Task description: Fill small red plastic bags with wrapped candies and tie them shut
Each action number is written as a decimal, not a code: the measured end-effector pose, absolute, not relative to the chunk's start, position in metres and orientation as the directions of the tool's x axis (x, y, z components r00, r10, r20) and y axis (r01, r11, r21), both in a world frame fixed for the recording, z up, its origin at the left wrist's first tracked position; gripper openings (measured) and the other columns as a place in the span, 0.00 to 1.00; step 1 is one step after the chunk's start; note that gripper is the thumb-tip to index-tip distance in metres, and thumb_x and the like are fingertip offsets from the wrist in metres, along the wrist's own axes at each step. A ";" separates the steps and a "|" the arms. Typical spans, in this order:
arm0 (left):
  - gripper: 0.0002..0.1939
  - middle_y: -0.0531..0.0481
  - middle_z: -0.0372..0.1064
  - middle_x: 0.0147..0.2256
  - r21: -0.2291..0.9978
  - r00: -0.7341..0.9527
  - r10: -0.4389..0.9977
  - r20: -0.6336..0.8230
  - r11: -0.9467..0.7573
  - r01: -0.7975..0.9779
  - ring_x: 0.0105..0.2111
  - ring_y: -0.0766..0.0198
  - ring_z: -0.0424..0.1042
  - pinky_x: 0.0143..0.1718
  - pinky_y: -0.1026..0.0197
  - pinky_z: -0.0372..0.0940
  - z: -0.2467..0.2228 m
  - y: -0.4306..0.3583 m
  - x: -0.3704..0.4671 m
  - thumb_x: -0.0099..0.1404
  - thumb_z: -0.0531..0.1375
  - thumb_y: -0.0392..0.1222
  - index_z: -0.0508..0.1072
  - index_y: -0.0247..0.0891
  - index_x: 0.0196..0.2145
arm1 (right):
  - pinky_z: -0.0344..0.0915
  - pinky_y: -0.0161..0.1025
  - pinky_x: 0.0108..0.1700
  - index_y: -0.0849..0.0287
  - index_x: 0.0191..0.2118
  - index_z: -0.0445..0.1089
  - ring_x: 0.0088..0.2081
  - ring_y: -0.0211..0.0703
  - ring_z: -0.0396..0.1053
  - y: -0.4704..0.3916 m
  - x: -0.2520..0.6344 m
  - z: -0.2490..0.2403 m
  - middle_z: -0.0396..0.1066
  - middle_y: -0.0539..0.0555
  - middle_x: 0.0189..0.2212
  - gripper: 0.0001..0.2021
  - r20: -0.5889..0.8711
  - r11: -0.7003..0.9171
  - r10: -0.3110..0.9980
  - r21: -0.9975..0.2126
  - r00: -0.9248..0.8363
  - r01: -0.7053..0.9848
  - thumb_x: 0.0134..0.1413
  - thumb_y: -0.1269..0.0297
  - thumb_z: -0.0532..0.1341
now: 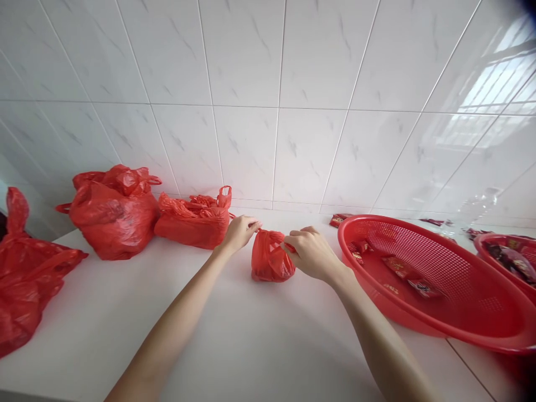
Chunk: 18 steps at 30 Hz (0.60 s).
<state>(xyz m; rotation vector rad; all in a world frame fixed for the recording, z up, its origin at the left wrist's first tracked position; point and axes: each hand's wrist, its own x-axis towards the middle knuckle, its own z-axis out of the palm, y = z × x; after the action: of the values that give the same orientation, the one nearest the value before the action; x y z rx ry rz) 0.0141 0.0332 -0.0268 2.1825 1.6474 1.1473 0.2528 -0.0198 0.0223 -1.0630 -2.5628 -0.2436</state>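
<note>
A small filled red plastic bag stands on the white counter between my hands, its top gathered and narrow. On its left side, my left hand pinches a piece of the bag's top with thumb and fingers. My right hand is closed on the bag's top from the other side, its fingers curled round the plastic. What fills the bag is hidden by the red film. Just behind my left hand sits a wider red plastic bag with loose handles.
Left stand a bulging red bag and another red bag at the counter's edge. To the right is a big red plastic basket with several small red packets. Beyond are a second basket and a clear bottle. A tiled wall rises behind.
</note>
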 end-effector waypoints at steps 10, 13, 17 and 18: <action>0.20 0.51 0.68 0.21 0.561 0.066 0.916 0.395 -0.298 0.772 0.24 0.64 0.62 0.28 0.62 0.50 -0.068 0.056 -0.009 0.64 0.53 0.51 0.71 0.37 0.21 | 0.39 0.39 0.27 0.59 0.22 0.44 0.22 0.37 0.37 -0.023 0.261 0.019 0.46 0.46 0.18 0.14 0.086 0.769 0.639 -0.117 -0.765 0.629 0.48 0.78 0.52; 0.20 0.52 0.66 0.19 0.573 0.058 0.919 0.389 -0.290 0.767 0.24 0.64 0.61 0.28 0.62 0.49 -0.070 0.056 -0.008 0.63 0.54 0.51 0.70 0.37 0.19 | 0.39 0.40 0.28 0.58 0.22 0.43 0.23 0.37 0.38 -0.024 0.261 0.022 0.46 0.46 0.18 0.15 0.028 0.771 0.627 -0.165 -0.779 0.615 0.50 0.76 0.52; 0.21 0.53 0.61 0.18 0.603 0.034 0.920 0.391 -0.284 0.746 0.23 0.65 0.59 0.28 0.61 0.48 -0.070 0.053 -0.005 0.62 0.55 0.52 0.67 0.37 0.18 | 0.41 0.38 0.27 0.59 0.21 0.43 0.23 0.36 0.39 -0.026 0.262 0.027 0.45 0.46 0.18 0.15 -0.027 0.768 0.606 -0.241 -0.795 0.594 0.51 0.75 0.52; 0.21 0.53 0.61 0.17 0.616 0.026 0.920 0.390 -0.283 0.735 0.22 0.65 0.58 0.27 0.61 0.48 -0.069 0.053 -0.004 0.62 0.56 0.53 0.67 0.37 0.18 | 0.42 0.38 0.27 0.59 0.21 0.44 0.23 0.35 0.40 -0.027 0.262 0.028 0.46 0.46 0.18 0.16 -0.026 0.769 0.598 -0.263 -0.801 0.582 0.52 0.74 0.53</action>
<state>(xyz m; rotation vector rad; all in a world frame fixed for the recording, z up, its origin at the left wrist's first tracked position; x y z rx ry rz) -0.0043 0.0526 -0.0687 2.0596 1.7108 1.1039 0.2625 -0.0265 0.0277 -0.9679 -2.8987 0.4011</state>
